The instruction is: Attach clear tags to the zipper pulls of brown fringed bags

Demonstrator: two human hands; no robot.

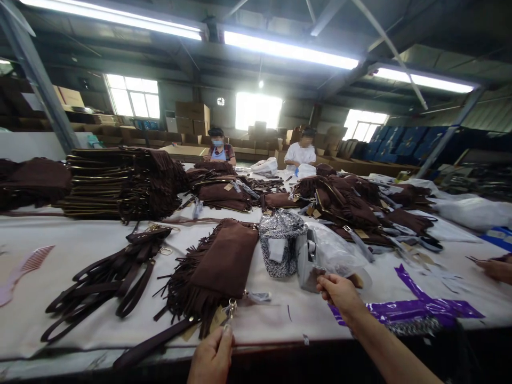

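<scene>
White tabletop [266, 326] | left hand [211, 353]: metal clasp [232, 305] | fringed bag [226, 256]: contents hidden

White worktop [272, 322], fringed brown bag [226, 256] beyond the left hand [212, 353], purple plastic [426, 308] right of the right hand [340, 293].

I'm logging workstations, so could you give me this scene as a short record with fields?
Left hand: pinching a metal clasp by the fringed brown bag
Right hand: fingertips together at the grey tape dispenser; whether they hold tape is unclear
Beside dispenser: patterned pouch
Left of bag: dark straps, pink comb
Near right forearm: purple plastic
Right edge: another person's hand
</scene>
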